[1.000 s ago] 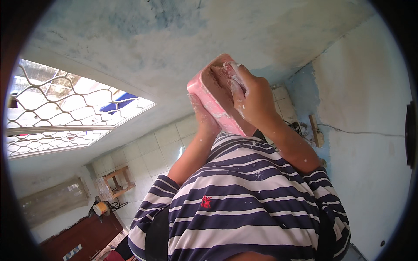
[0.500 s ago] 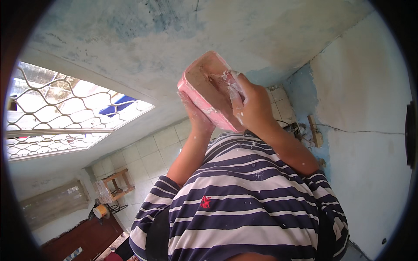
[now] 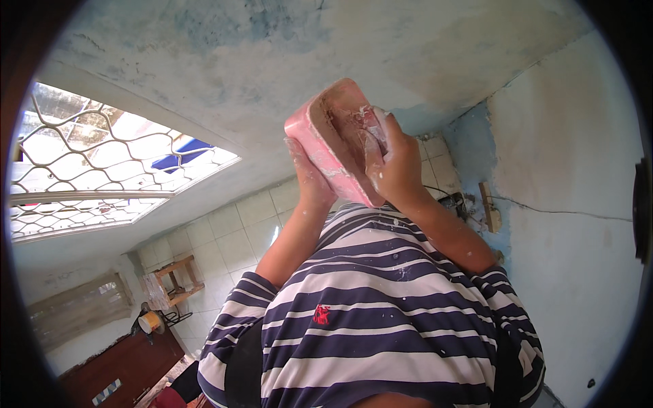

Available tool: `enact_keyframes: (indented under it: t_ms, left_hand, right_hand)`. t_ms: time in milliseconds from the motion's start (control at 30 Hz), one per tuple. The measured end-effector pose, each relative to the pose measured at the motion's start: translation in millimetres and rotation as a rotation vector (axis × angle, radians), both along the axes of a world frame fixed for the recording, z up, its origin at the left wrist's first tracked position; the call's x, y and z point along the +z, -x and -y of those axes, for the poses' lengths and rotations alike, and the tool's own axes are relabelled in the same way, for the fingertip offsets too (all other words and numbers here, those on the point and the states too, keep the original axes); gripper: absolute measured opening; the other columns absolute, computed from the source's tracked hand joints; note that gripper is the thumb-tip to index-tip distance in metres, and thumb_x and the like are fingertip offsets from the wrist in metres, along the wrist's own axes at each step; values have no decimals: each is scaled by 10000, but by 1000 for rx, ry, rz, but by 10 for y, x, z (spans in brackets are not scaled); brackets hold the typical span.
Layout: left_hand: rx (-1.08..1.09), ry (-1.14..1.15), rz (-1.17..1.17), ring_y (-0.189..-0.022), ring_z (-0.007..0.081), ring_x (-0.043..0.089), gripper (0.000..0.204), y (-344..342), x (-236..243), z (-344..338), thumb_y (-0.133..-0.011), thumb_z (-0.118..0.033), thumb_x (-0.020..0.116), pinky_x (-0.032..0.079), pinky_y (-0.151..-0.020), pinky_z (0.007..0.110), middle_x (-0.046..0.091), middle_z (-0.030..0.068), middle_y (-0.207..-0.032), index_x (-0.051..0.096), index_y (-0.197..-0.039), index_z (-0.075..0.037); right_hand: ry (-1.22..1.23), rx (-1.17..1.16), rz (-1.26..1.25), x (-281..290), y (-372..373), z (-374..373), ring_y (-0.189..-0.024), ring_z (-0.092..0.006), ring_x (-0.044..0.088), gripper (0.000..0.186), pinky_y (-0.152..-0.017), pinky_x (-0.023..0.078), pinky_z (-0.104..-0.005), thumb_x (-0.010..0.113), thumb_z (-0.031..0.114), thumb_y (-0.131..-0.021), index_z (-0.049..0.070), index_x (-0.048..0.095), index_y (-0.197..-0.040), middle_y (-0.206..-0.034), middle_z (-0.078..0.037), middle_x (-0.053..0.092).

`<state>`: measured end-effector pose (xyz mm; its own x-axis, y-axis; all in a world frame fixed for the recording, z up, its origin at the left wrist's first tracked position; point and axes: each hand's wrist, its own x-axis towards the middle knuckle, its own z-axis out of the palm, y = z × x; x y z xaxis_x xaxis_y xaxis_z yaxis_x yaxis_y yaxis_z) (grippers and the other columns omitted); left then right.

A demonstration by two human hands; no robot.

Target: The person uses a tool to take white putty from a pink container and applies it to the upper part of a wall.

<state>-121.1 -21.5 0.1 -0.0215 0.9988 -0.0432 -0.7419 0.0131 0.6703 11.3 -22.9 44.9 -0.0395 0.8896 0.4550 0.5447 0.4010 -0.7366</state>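
A pink plastic tub [image 3: 325, 151], tilted so that its opening faces right, is held up in front of my chest. Dried residue coats its inside, and white paste clings near the right rim. My left hand [image 3: 309, 175] supports the tub from its outer left side, fingers spread along the wall. At the opening, my right hand [image 3: 398, 160] is curled, its thumb and fingers smeared with white paste. Whatever sits between those fingers is hard to make out; part of the hand lies over the tub's right edge.
A window with a wavy metal grille [image 3: 102, 156] is at the left. Patchy plastered walls [image 3: 558, 136] surround me, with tiles [image 3: 235, 228] lower down. A small wooden stool [image 3: 173, 282] and a brown door [image 3: 126, 367] are lower left. A cable [image 3: 544, 209] runs along the right wall.
The tub has turned slightly, showing more of its pink outer side. Both hands have moved with it, and the right hand stays at its opening.
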Motion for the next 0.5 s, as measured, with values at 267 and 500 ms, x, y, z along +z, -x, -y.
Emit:
enact_keyframes:
  t_ms: [267, 500]
  left_hand:
    - [27, -26, 30, -1275, 254, 416, 732, 3, 54, -43, -942, -660, 276, 380, -1051, 403, 411, 96, -1401, 331, -1422, -110]
    - [31, 32, 142, -1270, 251, 428, 689, 13, 128, -64, -957, -636, 269, 395, -1042, 402, 425, 85, -1387, 331, -1421, -131]
  right_hand:
    - [-102, -55, 37, 449, -70, 62, -727, -418, 624, 304, -591, 494, -412, 588, 27, -845, 25, 552, -1147, -824, -209, 642]
    - [32, -8, 96, 356, -104, 107, -685, -418, 615, 334, -568, 481, -431, 579, 13, -827, 26, 540, -1158, -805, -218, 629]
